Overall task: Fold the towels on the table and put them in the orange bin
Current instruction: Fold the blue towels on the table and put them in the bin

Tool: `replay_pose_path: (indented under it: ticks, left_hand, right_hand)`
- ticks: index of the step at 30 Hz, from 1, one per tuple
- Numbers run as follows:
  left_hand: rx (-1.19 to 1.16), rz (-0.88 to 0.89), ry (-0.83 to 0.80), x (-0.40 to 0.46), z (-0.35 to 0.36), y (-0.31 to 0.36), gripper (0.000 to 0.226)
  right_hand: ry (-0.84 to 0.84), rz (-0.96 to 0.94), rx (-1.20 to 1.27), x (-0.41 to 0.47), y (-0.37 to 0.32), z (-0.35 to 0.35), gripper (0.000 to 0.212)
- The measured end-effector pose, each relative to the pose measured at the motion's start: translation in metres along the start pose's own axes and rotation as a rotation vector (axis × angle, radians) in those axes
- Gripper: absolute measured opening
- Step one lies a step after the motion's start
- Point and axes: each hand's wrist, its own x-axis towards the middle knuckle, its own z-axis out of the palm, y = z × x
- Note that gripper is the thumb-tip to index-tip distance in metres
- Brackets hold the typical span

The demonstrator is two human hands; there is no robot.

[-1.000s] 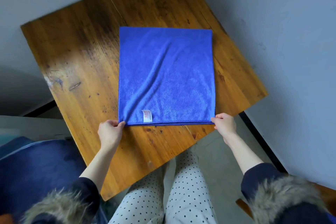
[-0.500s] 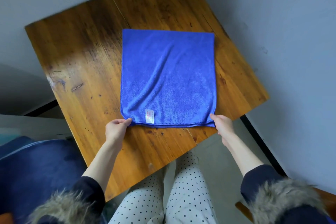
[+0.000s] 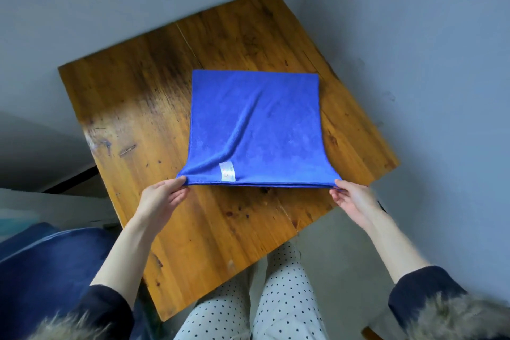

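A blue towel (image 3: 256, 124) with a small white label lies on the wooden table (image 3: 132, 107), its far part flat. My left hand (image 3: 162, 199) pinches the towel's near left corner and my right hand (image 3: 352, 199) pinches the near right corner. Both corners are raised off the table, so the near edge hangs stretched between my hands. No orange bin is in view.
The table stands against a grey wall (image 3: 414, 36) on the far and right sides. A dark blue cushion or seat (image 3: 47, 270) sits low at the left. My legs in dotted trousers (image 3: 259, 298) are at the table's near edge.
Both hands have lifted the towel's near edge off the table and pulled it taut; the view has shifted so the table sits lower in the frame.
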Motion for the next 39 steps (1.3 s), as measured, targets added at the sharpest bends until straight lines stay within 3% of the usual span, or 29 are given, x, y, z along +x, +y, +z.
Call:
replay_pose_path:
  ticks: [7,12,15,19,24,26,31,39]
  left_hand:
    - [0.028,0.209,-0.066,-0.036,0.035,0.087,0.008]
    - [0.094,0.500,-0.066,-0.074,0.055,0.148,0.016]
    - [0.249,0.677,-0.170,-0.096,0.058,0.175,0.015]
    - [0.506,0.875,-0.181,-0.116,0.056,0.209,0.014]
    - [0.781,1.101,-0.013,-0.130,0.047,0.237,0.022]
    - [0.824,1.187,0.081,-0.134,0.041,0.246,0.016]
    - [0.947,1.393,0.199,-0.143,0.024,0.264,0.009]
    - [0.703,1.373,-0.011,-0.154,0.004,0.264,0.016]
  right_hand:
    - [-0.086,-0.123,0.177,-0.042,-0.080,0.022,0.008]
    - [-0.132,-0.401,0.154,-0.088,-0.138,0.039,0.021]
    - [-0.176,-0.628,0.015,-0.115,-0.166,0.045,0.022]
    - [-0.193,-0.909,-0.284,-0.139,-0.194,0.054,0.022]
    - [0.014,-1.275,-0.784,-0.158,-0.210,0.069,0.018]
    - [0.038,-1.315,-0.761,-0.163,-0.214,0.073,0.012]
    - [-0.095,-1.276,-0.730,-0.175,-0.225,0.073,0.011]
    - [-0.324,-1.345,-0.684,-0.201,-0.234,0.083,0.030]
